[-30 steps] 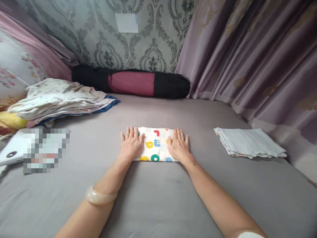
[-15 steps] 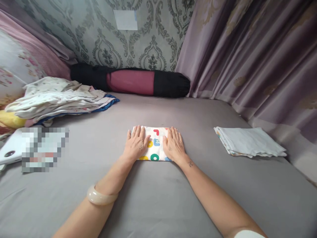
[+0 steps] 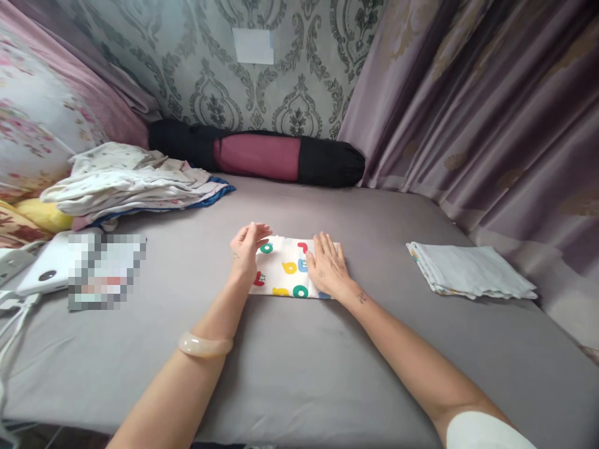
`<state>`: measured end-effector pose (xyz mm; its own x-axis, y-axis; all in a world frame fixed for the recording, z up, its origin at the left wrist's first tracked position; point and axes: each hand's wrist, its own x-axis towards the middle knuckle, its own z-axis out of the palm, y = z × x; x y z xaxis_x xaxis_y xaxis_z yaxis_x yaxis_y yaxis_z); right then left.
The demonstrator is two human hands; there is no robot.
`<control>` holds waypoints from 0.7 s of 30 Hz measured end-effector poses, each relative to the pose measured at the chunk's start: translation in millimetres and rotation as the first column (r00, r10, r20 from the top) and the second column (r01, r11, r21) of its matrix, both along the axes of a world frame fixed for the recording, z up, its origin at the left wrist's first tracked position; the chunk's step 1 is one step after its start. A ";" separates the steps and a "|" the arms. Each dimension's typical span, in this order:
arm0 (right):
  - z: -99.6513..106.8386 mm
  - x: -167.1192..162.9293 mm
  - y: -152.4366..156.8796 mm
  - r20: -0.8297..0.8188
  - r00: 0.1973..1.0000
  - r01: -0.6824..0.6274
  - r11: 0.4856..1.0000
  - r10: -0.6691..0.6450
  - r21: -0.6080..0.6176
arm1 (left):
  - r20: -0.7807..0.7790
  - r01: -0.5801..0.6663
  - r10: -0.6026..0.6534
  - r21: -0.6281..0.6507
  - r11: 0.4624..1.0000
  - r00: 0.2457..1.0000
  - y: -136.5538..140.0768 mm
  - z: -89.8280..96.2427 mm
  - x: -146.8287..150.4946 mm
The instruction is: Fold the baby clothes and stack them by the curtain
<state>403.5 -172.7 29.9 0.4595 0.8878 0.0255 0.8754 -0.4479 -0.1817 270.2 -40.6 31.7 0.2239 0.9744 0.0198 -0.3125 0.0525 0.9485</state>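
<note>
A folded white cloth (image 3: 281, 268) printed with red, yellow, green and blue letter-like shapes lies flat in the middle of the bed. My right hand (image 3: 327, 265) rests palm down on its right end, fingers stretched out. At the cloth's left edge, my left hand (image 3: 246, 249) is turned on its side and raised, with its fingers loosely bent over the cloth's far left corner. Nothing shows in its fingers, and I cannot tell whether it touches the fabric.
To the right sits another folded stack of pale cloth (image 3: 472, 268). Crumpled clothes (image 3: 135, 184) are heaped at the back left, near a white device with cables (image 3: 51, 265) and a blurred-out packet (image 3: 110, 268). A black and maroon roll bag (image 3: 257, 154) lies along the wall.
My left hand has lifted from lying flat on the cloth and turned onto its side at the left edge. My right hand stays on the cloth. The view has shifted slightly.
</note>
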 end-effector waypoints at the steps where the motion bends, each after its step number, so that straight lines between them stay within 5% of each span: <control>1: 0.8 -3.3 2.0 -0.012 1.000 -0.021 1.000 0.021 -0.005 | 0.119 0.015 0.002 -0.145 0.989 0.993 5.4 0.0 -2.4; 4: -4.7 -11.9 5.4 -0.006 0.999 -0.040 0.999 0.040 -0.009 | 0.289 0.031 0.116 -0.458 0.888 0.950 20.2 -2.7 -11.5; 8: -17.5 -15.1 5.5 0.043 0.999 -0.023 1.000 0.023 -0.006 | 0.336 0.006 0.258 -0.619 0.786 0.906 30.5 -6.6 -21.5; 18: -9.6 -18.7 12.6 0.031 0.999 -0.018 0.998 0.020 -0.058 | 0.419 0.065 0.291 -0.657 0.751 0.860 31.6 -5.3 -22.8; 21: -4.5 -28.8 21.7 0.026 0.998 -0.061 0.997 0.062 -0.056 | 0.427 0.083 0.250 -0.625 0.777 0.869 30.9 -5.5 -23.7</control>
<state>374.6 -151.0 25.3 0.4039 0.9147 -0.0125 0.9060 -0.4019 -0.1330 246.5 -9.6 26.2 0.2656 0.8242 -0.5001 -0.7298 0.5109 0.4544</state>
